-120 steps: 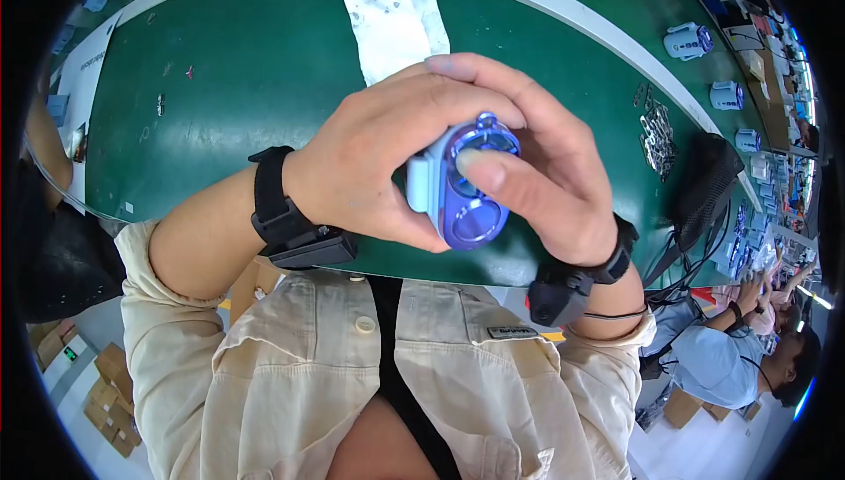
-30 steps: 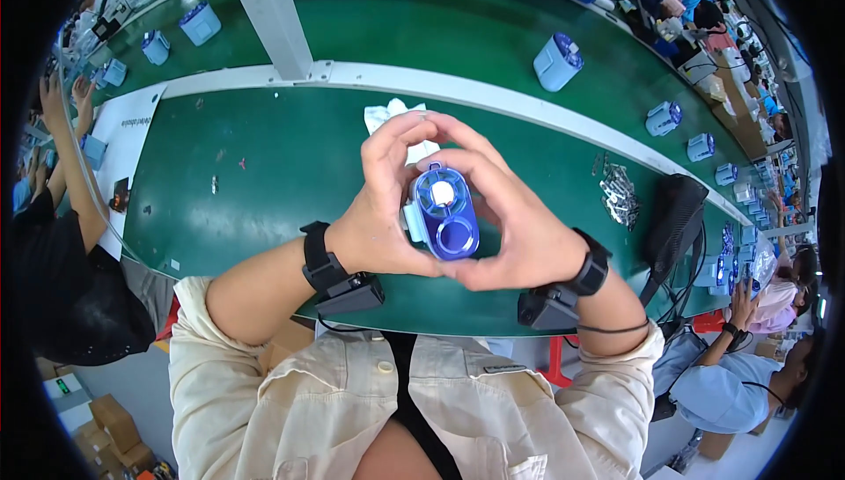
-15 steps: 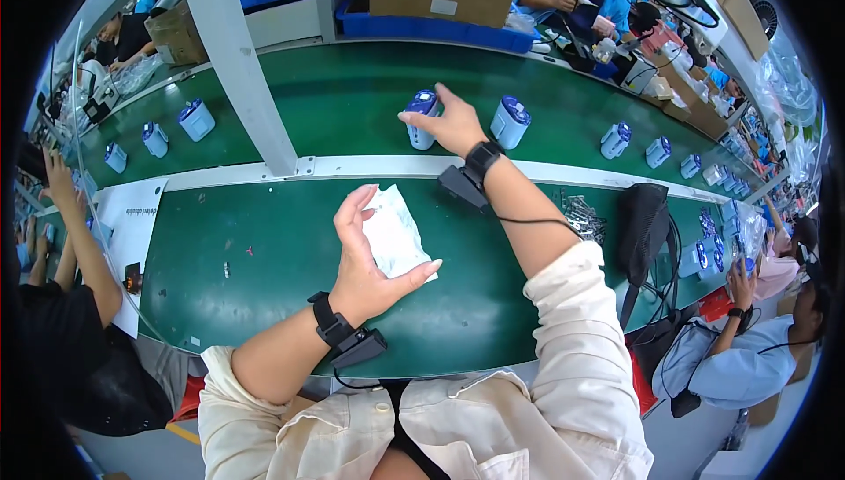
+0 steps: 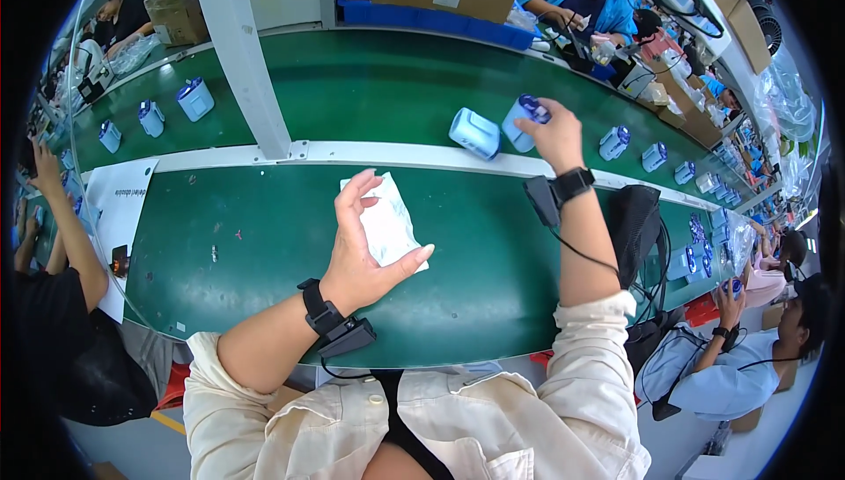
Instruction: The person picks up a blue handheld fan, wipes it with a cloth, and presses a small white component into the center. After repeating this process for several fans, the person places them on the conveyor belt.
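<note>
My right hand (image 4: pixel 556 135) grips a light blue canister (image 4: pixel 518 130) by its dark blue top, beyond the white rail. The canister leans, its top toward the right. Just left of it, a second light blue canister (image 4: pixel 475 134) is tilted over near the rail, its top turned from view. On the near side, my left hand (image 4: pixel 356 247) is curled round a folded white cloth or soft packet (image 4: pixel 390 223), thumb across its near edge and fingers along its far side. Whether the white piece rests on the green table (image 4: pixel 264 278) I cannot tell.
More blue canisters stand along the green far surface, left (image 4: pixel 194 100) and right (image 4: pixel 614 142). A white post (image 4: pixel 238 58) rises from the rail (image 4: pixel 387 153). A black mesh bag (image 4: pixel 634 225) with cables lies beside my right forearm. Co-workers sit on either side.
My right hand has moved right, from the left canister to the other one, and taken hold of it. The left canister has gone from upright to tilted. My left hand keeps its pose.
</note>
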Demonstrator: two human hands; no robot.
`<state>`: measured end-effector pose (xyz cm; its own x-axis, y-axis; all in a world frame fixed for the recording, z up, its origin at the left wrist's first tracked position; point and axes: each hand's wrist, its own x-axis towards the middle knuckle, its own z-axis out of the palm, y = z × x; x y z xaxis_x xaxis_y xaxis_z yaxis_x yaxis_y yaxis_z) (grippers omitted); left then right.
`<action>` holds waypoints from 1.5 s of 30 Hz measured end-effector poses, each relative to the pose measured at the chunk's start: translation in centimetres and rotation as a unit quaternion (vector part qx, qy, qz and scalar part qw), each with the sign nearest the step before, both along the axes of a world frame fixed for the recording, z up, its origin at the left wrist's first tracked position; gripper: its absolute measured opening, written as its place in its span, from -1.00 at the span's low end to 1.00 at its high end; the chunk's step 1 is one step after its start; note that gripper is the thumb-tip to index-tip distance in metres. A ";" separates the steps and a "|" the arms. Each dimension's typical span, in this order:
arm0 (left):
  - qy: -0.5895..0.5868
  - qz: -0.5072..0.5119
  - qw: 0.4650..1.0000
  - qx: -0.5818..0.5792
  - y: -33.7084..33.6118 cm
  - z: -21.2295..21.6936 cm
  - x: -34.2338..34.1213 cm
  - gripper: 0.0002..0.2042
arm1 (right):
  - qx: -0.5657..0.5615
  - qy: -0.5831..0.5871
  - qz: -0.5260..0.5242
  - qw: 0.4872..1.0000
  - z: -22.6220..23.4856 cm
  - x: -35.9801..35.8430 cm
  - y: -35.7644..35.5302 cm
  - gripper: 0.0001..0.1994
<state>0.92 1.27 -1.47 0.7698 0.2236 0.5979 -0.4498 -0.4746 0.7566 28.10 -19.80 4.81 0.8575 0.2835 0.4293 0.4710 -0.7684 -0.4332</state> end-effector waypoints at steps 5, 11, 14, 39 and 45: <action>-0.010 -0.007 1.000 0.000 0.0 -0.3 0.4 0.02 | 0.078 0.001 0.037 0.996 4.1 -7.6 -0.7 -0.50; 0.099 -0.162 0.975 -0.119 -0.8 1.5 -0.1 0.08 | -0.011 0.218 0.367 0.904 5.0 -11.9 -0.7 -0.53; 0.218 -0.291 0.914 -0.179 -0.2 1.5 -0.4 0.08 | -0.033 0.289 0.507 0.811 4.3 -14.2 1.5 -0.48; 0.105 -0.115 0.967 -0.201 -0.8 1.3 -0.8 -0.35 | -0.045 -0.019 0.051 0.998 -2.1 3.1 5.0 -0.29; 0.075 -0.140 0.966 -0.203 -0.8 1.6 -0.9 -0.35 | -0.138 -0.058 0.141 0.979 -2.7 5.5 4.0 -0.31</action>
